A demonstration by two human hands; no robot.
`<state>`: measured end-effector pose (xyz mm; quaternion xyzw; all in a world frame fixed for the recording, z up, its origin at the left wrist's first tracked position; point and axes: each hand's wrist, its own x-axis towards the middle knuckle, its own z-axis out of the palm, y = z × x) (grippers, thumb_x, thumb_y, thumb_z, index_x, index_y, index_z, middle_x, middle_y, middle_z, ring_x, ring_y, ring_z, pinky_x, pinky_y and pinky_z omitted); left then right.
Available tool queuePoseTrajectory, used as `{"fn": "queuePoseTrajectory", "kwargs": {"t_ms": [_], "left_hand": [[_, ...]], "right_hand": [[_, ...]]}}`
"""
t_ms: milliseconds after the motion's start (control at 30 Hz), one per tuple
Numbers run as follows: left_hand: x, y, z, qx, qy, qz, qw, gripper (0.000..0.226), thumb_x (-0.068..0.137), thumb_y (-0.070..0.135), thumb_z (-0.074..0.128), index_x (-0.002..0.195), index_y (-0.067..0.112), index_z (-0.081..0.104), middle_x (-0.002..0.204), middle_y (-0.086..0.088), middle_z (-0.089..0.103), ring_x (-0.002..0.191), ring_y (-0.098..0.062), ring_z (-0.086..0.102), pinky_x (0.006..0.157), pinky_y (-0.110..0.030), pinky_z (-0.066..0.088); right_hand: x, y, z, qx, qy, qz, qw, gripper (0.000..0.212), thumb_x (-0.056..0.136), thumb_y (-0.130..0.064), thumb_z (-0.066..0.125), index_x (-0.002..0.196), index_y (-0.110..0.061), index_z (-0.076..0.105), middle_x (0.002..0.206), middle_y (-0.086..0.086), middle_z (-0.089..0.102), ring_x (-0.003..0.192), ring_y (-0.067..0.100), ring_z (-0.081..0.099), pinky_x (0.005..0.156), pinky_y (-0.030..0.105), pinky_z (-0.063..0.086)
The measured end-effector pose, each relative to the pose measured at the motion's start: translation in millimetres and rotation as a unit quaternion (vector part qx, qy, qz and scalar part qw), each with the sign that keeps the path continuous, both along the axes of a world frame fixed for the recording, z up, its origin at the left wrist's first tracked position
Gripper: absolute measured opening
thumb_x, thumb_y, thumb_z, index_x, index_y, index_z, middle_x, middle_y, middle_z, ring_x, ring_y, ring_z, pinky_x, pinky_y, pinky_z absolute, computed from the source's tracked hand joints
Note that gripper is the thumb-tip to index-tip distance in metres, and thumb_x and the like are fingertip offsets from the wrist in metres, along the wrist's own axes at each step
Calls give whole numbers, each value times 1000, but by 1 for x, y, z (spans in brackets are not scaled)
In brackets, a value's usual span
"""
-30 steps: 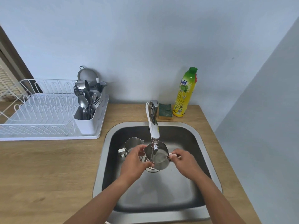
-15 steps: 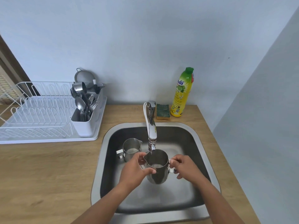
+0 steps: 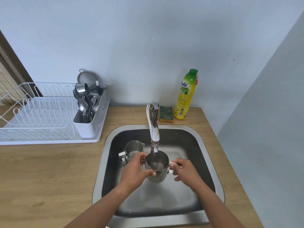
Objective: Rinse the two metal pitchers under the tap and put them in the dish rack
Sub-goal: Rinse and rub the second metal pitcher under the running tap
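Dish rack [image 3: 41,119]: white wire rack on a white tray, far left on the wooden counter [image 3: 41,178]; its plate slots hold nothing.
Cutlery caddy [image 3: 88,124]: white tub at the rack's right end, packed with spoons and forks; a small steel cup and a mesh strainer stand at its far side.
Sink [image 3: 212,162]: steel basin set into the counter, right of the rack.
Second pitcher [image 3: 133,149]: small metal jug standing upright on the sink floor at the left, just beyond the left hand, handle to the left, spout to the far right.
Left hand [image 3: 135,170]: curled round the left side of the held pitcher, thumb across its near wall, fingers wrapped behind near the spout.
Held pitcher [image 3: 158,168]: metal jug held above the sink floor right under the tap's outlet, mouth up, spout to the left, handle to the right. Whether water is running I cannot tell.
Tap [image 3: 154,127]: chrome spout reaching from the far rim toward the near side, its tip just over the held pitcher's far rim.
Right hand [image 3: 185,170]: pinching the pitcher's handle, thumb and forefinger closed on it, other fingers loosely bent below.
Sponge [image 3: 166,114]: green and yellow, on the counter behind the sink, just right of the tap base.
Soap bottle [image 3: 186,94]: yellow with a green cap, upright, touching or just beside the sponge's right end, near the wall.
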<state>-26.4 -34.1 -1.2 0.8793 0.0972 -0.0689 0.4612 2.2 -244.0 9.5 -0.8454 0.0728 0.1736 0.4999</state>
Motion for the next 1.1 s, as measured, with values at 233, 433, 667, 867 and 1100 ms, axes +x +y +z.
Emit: {"fn": "queuePoseTrajectory", "kwargs": {"t_ms": [233, 433, 667, 867, 1100], "left_hand": [[0, -4, -3, -3, 12, 0, 1000, 63, 53, 48, 90, 102, 44, 50, 101, 22, 66, 98, 2, 62, 90, -30, 52], [6, -3, 1, -22, -2, 13, 1000, 68, 60, 29, 92, 111, 42, 49, 108, 22, 64, 103, -1, 62, 94, -26, 48], [9, -7, 4, -23, 2, 13, 1000, 67, 59, 37, 92, 109, 44, 47, 104, 24, 63, 103, -2, 62, 91, -27, 51], [9, -5, 4, -21, -3, 16, 1000, 71, 61, 42, 90, 119, 42, 49, 106, 25, 61, 101, 0, 61, 90, -24, 48], [12, 1, 4, -36, -10, 19, 999, 64, 66, 30, 90, 115, 41, 49, 104, 20, 64, 101, 0, 61, 88, -23, 48]], "right_hand": [[3, -10, -2, 20, 15, 11, 1000, 16, 96, -15, 56, 83, -16, 66, 82, 5, 70, 66, 19, 62, 61, 35, 59], [8, -4, 0, 10, 4, 20, 1000, 15, 95, -15, 57, 82, -16, 65, 84, 7, 68, 71, 18, 61, 57, 29, 58], [14, -5, 1, 4, -10, 4, 1000, 14, 95, -15, 56, 84, -15, 65, 85, 7, 68, 67, 19, 59, 56, 30, 57], [14, -7, 4, 10, -9, 22, 1000, 13, 96, -18, 56, 89, -13, 66, 88, 10, 70, 69, 19, 63, 58, 31, 58], [11, -3, 3, 0, -37, 21, 999, 10, 94, -24, 61, 96, -15, 64, 96, 5, 65, 81, 25, 67, 56, 26, 56]]}}
